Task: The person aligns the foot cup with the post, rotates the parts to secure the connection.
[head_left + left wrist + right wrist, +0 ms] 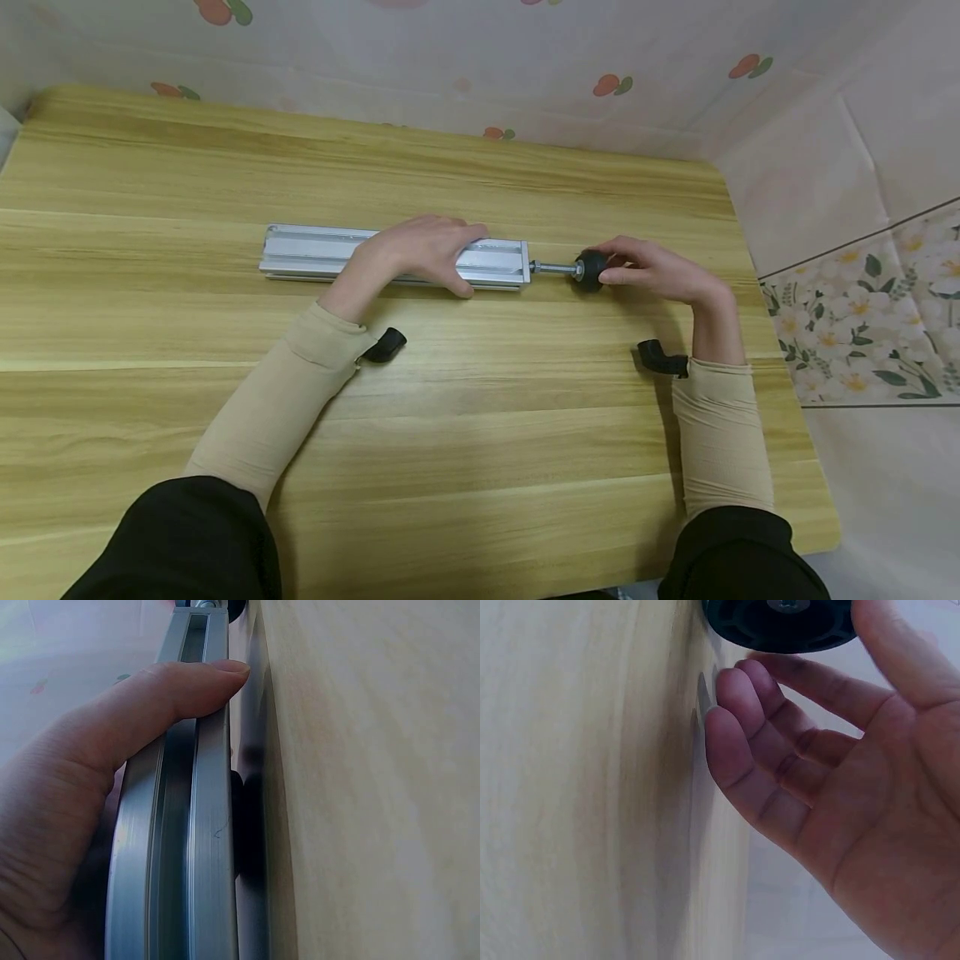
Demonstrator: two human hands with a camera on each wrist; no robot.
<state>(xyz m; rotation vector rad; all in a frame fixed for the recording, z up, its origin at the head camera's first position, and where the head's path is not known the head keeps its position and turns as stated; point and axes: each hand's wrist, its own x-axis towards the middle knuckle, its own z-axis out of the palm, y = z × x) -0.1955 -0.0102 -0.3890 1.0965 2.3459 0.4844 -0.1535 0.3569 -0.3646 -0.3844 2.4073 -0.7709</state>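
Observation:
A silver aluminium profile (322,250) lies lengthwise on the wooden table. My left hand (427,250) grips it from above, the thumb (202,686) across its slotted near side in the left wrist view. From the profile's right end a threaded rod (557,268) runs out to a round black leveling foot (591,271). My right hand (652,268) pinches that foot between thumb and fingers at its rim. In the right wrist view the foot (780,630) shows its ribbed underside with a screw head, and the other fingers curl below it.
The wood-grain table (480,467) reaches to a patterned wall covering (420,67) at the back. Black wrist-mounted pieces (386,345) stick out from both beige sleeves (720,433), over the table in front of the profile.

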